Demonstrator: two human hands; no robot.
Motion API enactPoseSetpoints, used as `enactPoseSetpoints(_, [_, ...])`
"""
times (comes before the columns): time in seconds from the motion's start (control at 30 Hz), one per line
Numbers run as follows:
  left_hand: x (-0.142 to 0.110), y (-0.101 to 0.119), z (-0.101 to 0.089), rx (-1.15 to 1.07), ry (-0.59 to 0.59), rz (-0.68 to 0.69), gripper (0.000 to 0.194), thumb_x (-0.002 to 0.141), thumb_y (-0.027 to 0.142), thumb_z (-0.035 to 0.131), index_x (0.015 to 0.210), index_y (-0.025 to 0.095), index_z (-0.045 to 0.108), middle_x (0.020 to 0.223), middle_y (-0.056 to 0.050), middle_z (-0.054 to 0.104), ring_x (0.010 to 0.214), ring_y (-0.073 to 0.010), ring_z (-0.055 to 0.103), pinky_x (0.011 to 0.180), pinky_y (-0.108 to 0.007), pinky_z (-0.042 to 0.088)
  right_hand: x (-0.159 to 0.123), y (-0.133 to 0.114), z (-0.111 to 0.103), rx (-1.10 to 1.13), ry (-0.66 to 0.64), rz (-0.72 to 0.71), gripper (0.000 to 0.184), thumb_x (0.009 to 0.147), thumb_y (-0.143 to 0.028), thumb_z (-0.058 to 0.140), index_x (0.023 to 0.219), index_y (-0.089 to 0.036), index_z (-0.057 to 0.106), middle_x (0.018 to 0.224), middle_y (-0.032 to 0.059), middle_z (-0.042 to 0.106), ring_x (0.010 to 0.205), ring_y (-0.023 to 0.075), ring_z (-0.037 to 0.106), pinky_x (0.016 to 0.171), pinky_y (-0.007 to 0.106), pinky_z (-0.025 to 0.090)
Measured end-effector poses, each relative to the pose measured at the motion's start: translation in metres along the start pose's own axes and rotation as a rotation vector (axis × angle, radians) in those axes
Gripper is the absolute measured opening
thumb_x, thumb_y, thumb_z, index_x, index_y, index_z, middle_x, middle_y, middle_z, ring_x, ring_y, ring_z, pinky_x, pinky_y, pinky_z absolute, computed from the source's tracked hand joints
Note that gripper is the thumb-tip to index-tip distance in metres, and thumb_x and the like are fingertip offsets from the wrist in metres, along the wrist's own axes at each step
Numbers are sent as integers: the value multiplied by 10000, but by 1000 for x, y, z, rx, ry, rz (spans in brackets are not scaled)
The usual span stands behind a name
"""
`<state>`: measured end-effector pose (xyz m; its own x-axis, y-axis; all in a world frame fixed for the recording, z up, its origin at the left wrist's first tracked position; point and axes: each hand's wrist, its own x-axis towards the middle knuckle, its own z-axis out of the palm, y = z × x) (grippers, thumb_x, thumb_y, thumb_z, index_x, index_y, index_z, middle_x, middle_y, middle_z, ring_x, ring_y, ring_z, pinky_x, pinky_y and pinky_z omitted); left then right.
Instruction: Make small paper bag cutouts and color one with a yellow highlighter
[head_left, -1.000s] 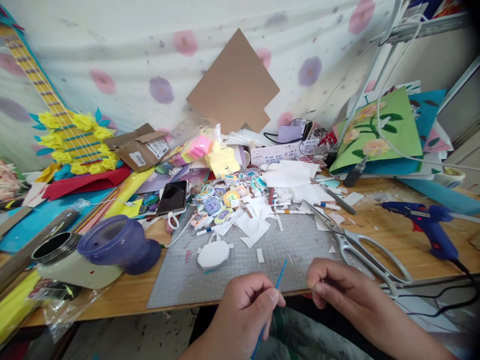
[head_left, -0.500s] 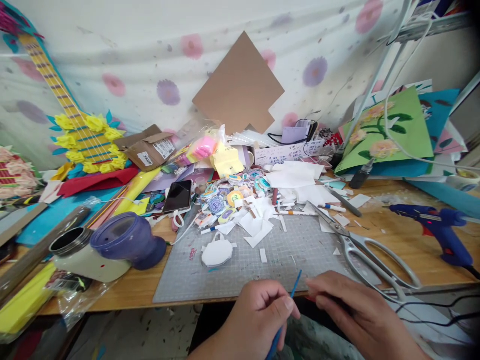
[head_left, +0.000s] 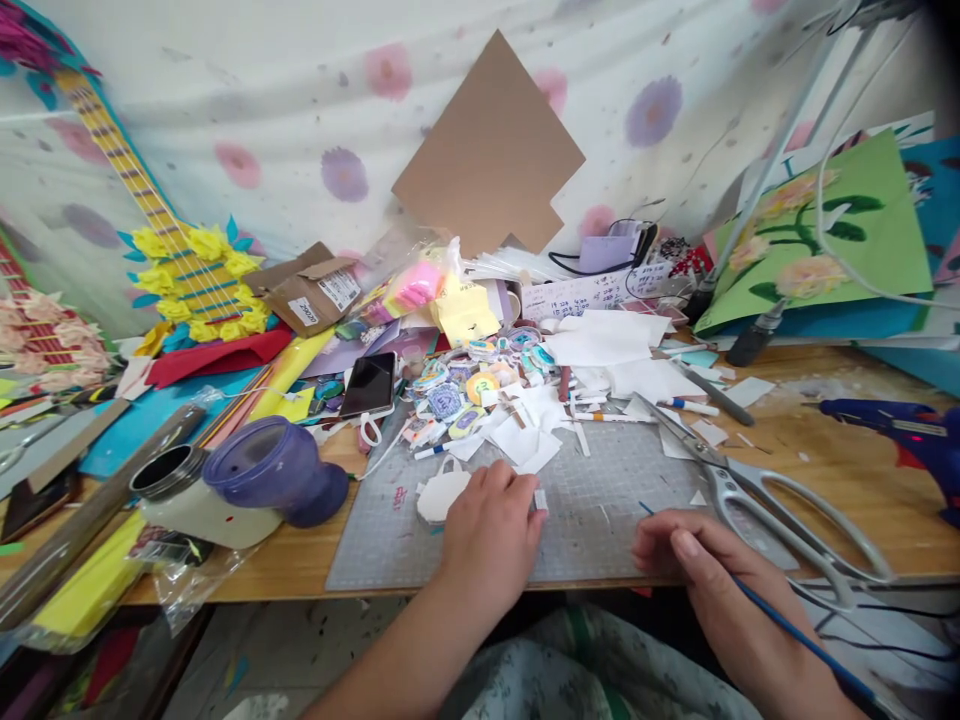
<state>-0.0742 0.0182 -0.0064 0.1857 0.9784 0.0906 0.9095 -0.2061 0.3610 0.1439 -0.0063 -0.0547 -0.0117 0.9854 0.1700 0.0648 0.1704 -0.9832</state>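
My left hand (head_left: 495, 530) reaches over the grey cutting mat (head_left: 360, 560), its thumb and forefinger closed about a small white paper rectangle (head_left: 540, 498) that lies there. Partly behind this hand is a white rounded paper piece (head_left: 441, 492) with a small loop on top. My right hand (head_left: 724, 580), at the mat's front edge, has its fingers curled around a thin blue stick (head_left: 784, 612). The stick's narrow tip pokes out past the fingers, and its thicker end runs back along the wrist.
Big scissors (head_left: 787, 520) lie right of the mat, near a blue glue gun (head_left: 892, 425). Paper scraps and small coloured cutouts (head_left: 450, 400) heap up behind, beside a phone (head_left: 369, 385). A purple pot (head_left: 277, 470) and a pale jar (head_left: 199, 510) stand left.
My left hand has let go of the blue stick and moved forward onto the mat to the white rectangle. The stick is now in my right hand. The view has shifted slightly.
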Motion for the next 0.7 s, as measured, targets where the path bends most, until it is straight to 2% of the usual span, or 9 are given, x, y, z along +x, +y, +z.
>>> enactPoseSetpoints(0.13, [7, 2, 5, 15, -19, 14, 112, 786, 131, 650, 876, 192, 673, 922, -74, 591, 905, -285, 537, 739, -387, 434, 2, -4, 2, 11, -31, 64, 252, 899, -471, 566, 939, -260, 697, 826, 56, 699, 740, 219, 673, 650, 268, 584])
enactPoseSetpoints(0.3, [3, 3, 3, -125, 14, 38, 92, 792, 95, 641, 777, 182, 618, 855, -27, 606, 841, -202, 554, 737, -307, 430, 14, 1, 8, 5, -91, 30, 245, 918, -447, 540, 919, -262, 701, 828, 43, 696, 741, 205, 663, 667, 257, 568])
enactPoseSetpoints(0.4, [-4, 5, 0, -477, 51, -15, 71, 811, 122, 614, 769, 176, 592, 731, 5, 607, 701, -147, 552, 651, -242, 429, 19, -7, 24, 1, -141, 17, 144, 878, -368, 611, 893, -243, 681, 874, 35, 678, 777, 185, 638, 671, 224, 531])
enactPoseSetpoints(0.5, [-11, 7, 0, -891, 87, -91, 59, 783, 177, 624, 743, 175, 580, 686, 6, 587, 658, -149, 519, 616, -241, 408, 20, -24, 44, 132, -97, 26, 59, 802, -268, 679, 814, -233, 634, 868, 6, 649, 789, 155, 611, 676, 192, 492])
enactPoseSetpoints(0.6, [-16, 7, -1, -1033, 91, -99, 78, 756, 214, 647, 745, 173, 580, 703, -2, 579, 674, -154, 508, 625, -248, 399, 21, -37, 58, 241, -72, 56, 86, 769, -217, 689, 767, -224, 604, 828, -14, 634, 755, 131, 597, 671, 178, 475])
enactPoseSetpoints(0.7, [-18, 8, -3, -1099, 89, -88, 92, 738, 202, 661, 772, 172, 581, 708, 2, 576, 678, -149, 513, 632, -246, 401, 22, -40, 60, 231, -90, 21, 94, 761, -193, 687, 767, -222, 598, 818, -15, 635, 733, 124, 598, 638, 171, 470])
